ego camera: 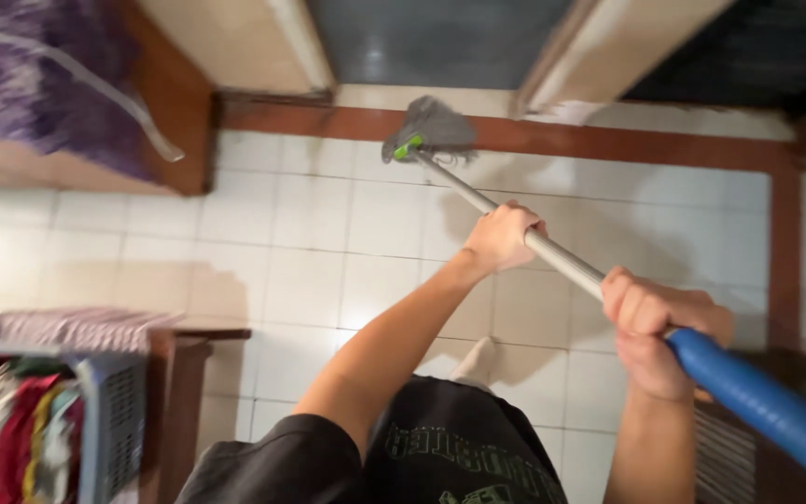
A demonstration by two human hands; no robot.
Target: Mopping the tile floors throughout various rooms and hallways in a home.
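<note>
We saw a mop (608, 289) held in both hands, its long axis running diagonally from the blue grip at lower right up to the grey mop head (433, 126) at upper middle. The left hand (503, 236) sat further up the metal pole, fingers wrapped closed around it, so it was the nearer hand to the head. The right hand (655, 336) gripped closed where the blue grip began (lower end, close to the body). The head lay away from both hands, resting on the white tiled floor (310, 243) right against the brown border strip (608, 145) below a doorway. A basket of clothes (109, 420) stood well apart at lower left.
</note>
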